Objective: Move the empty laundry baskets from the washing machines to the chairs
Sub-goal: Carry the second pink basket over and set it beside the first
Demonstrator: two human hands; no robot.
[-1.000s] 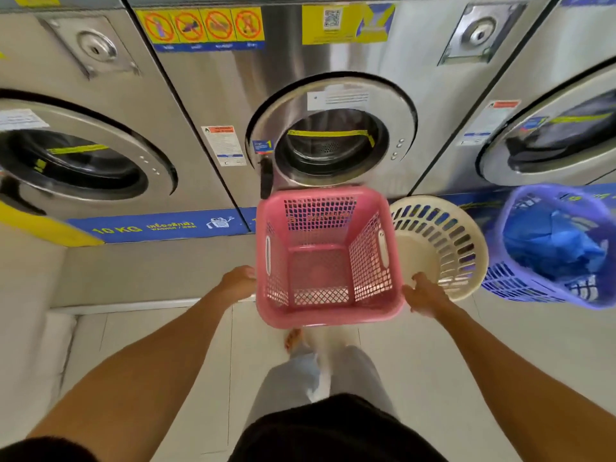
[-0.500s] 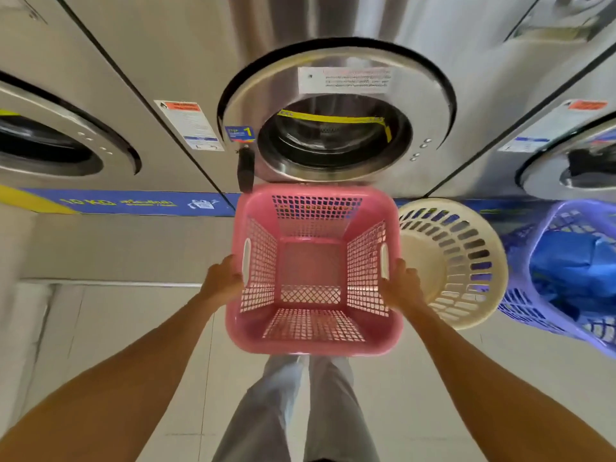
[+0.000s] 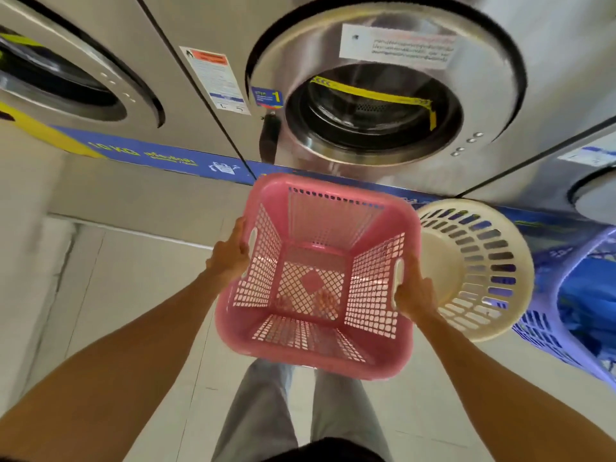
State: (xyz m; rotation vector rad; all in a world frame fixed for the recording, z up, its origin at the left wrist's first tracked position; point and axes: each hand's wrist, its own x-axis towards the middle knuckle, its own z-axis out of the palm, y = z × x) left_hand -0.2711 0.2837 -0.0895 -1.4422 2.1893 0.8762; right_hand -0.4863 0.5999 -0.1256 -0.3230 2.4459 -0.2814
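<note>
Writing: blue strip (image 3: 160, 156) along the base of the washers reads "10 KG", followed by script too blurred to read. Small blue tag (image 3: 266, 97) beside the middle door carries a yellow "1". White notice (image 3: 396, 46) on the door ring and the red-headed sticker (image 3: 216, 80) on the panel have fine print that cannot be made out. Yellow tape (image 3: 376, 95) crosses the door glass.

Pink basket (image 3: 316, 278): square, lattice walls, empty, held off the floor in front of the middle washing machine (image 3: 383, 105). Left hand (image 3: 230, 255) clamped on its left handle slot, right hand (image 3: 413, 295) clamped on its right one.

Cream basket (image 3: 476, 271): round, slotted, nothing inside, tipped toward the camera just right of the pink one, partly behind it.

Purple basket (image 3: 553, 331): cut off at the right edge, holds something blue (image 3: 590, 311), blurred.

Left washer (image 3: 66, 71) and right washer (image 3: 593, 181) both cropped by the frame.
</note>
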